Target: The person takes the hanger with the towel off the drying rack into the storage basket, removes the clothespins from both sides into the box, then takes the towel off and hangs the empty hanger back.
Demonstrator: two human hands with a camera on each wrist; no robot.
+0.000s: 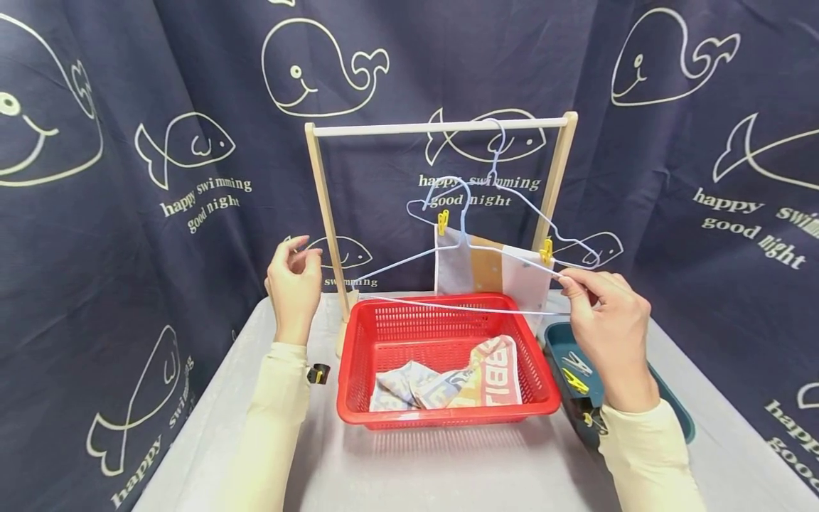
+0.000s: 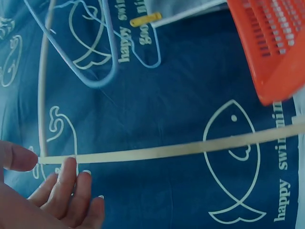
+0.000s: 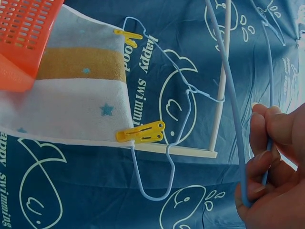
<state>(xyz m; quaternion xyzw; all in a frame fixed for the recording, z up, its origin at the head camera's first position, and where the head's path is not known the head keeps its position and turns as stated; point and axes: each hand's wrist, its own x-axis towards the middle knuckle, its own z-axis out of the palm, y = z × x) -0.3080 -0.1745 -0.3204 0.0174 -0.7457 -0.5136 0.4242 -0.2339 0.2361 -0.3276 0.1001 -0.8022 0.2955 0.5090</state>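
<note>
A blue wire hanger [image 1: 463,235] is held up in front of the rack, its right corner gripped between the curled fingers and thumb of my right hand [image 1: 611,320]. My left hand [image 1: 294,288] is raised left of the rack with loosely bent fingers and nothing in them. In the left wrist view the hanger's far end [image 2: 95,85] is apart from that hand. Behind, a second blue hanger [image 1: 495,160] hangs from the rack's bar. A striped towel [image 1: 486,267] hangs from it, fastened by a yellow clothespin [image 1: 443,222] at each upper corner.
The wooden rack [image 1: 409,129] with a white bar stands at the table's back. Before it sits a red basket [image 1: 448,421] holding a crumpled patterned cloth [image 1: 448,387]. To its right, a teal basket [image 1: 678,409] contains several clothespins [image 1: 574,380], partly hidden by my right arm.
</note>
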